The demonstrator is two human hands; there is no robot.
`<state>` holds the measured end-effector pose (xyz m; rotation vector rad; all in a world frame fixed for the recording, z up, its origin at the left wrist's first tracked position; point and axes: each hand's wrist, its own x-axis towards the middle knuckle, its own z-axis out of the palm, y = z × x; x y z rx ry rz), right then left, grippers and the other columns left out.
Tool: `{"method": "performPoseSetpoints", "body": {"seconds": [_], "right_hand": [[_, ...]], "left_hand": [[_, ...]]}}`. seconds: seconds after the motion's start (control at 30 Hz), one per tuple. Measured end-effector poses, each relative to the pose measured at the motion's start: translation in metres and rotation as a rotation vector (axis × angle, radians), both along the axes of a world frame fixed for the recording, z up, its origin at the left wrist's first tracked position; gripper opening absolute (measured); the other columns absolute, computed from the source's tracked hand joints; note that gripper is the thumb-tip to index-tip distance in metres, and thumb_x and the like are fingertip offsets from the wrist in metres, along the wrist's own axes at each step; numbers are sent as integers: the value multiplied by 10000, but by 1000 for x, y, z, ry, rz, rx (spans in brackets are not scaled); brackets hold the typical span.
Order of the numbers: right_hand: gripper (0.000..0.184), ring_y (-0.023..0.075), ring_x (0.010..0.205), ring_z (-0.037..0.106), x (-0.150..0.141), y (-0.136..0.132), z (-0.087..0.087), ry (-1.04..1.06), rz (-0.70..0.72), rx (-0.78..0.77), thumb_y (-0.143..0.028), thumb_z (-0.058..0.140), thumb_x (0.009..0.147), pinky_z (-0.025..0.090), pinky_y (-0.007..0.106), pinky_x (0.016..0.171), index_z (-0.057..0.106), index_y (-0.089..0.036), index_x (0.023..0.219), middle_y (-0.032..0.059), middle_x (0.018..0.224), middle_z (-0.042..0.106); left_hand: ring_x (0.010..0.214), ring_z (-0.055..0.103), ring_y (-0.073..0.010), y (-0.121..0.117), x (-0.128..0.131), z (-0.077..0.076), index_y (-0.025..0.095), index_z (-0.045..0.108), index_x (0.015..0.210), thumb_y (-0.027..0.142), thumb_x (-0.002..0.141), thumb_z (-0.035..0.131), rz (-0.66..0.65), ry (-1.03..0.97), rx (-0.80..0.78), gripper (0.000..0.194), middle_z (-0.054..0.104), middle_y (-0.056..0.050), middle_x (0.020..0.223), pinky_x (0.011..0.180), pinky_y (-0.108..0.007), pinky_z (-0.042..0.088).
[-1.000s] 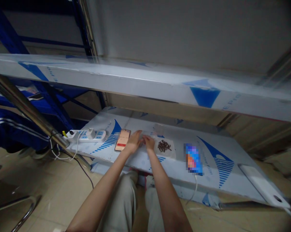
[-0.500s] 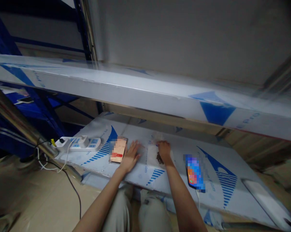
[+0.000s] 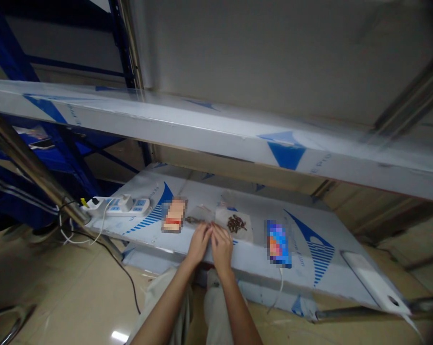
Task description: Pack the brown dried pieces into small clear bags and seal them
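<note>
Head view: nearest, the left hand (image 3: 198, 243) and right hand (image 3: 222, 245) meet on the lower shelf (image 3: 263, 208), fingertips pressed together; whether they pinch anything, I can't tell. Just beyond the left hand, the nearer one, a small clear bag (image 3: 204, 215) of dark pieces lies flat, seemingly lengthwise across the person's front. Beyond the right hand, rightward, a loose dark pile (image 3: 235, 224) rests on clear plastic (image 3: 248, 234).

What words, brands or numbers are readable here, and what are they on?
"E PRO", faint and seemingly partial: front edge of the upper shelf.
Lower shelf: slanted lettering, too blurred to read surely.
Left phone, right phone: screens pixelated, unreadable.
Power strip: marks too small.
</note>
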<state>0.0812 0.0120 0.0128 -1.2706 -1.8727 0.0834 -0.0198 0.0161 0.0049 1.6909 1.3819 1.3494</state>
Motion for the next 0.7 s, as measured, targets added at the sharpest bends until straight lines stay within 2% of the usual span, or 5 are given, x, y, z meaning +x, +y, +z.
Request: {"method": "performPoseSetpoints", "body": {"seconds": [0.13, 0.3, 0.43, 0.53, 0.7], "right_hand": [[341, 181, 1015, 507, -3, -15, -6, 76, 65, -54, -215, 378, 823, 388, 367, 879, 536, -207, 1125, 63, 1087, 590], [376, 169, 1006, 530, -6, -24, -9, 213, 112, -163, -225, 377, 814, 415, 336, 875, 490, -204, 1172, 64, 1122, 569], [298, 192, 903, 591, -5, -29, -13, 331, 112, -288, -292, 432, 796, 447, 343, 832, 617, -196, 1009, 69, 984, 641], [276, 205, 859, 611, -2, -30, -16, 444, 180, -402, -324, 474, 772, 459, 353, 815, 655, -186, 928, 65, 918, 664], [307, 219, 851, 615, 4, -27, -22, 629, 230, -520, -369, 530, 724, 469, 373, 804, 656, -173, 924, 68, 922, 661]], "left_hand": [[783, 501, -146, -15, -5, -4, 152, 551, 827, 330, 840, 341, -25, -44, -16, 276, 558, -51, 818, 753, -285, 392], [713, 515, -138, -23, -13, -2, 143, 602, 752, 350, 786, 440, 1, -88, -17, 265, 584, -37, 744, 649, -243, 393], [611, 492, -117, -23, -17, -3, 135, 600, 649, 359, 744, 499, 33, -77, -31, 263, 560, -12, 626, 583, -220, 371], [579, 474, -109, -23, -18, -5, 133, 564, 590, 371, 739, 502, 47, -67, -51, 288, 533, -1, 582, 570, -214, 359], [606, 466, -108, -25, -14, -6, 150, 534, 622, 354, 793, 413, -49, 23, -55, 292, 512, 9, 609, 589, -211, 345]]}}
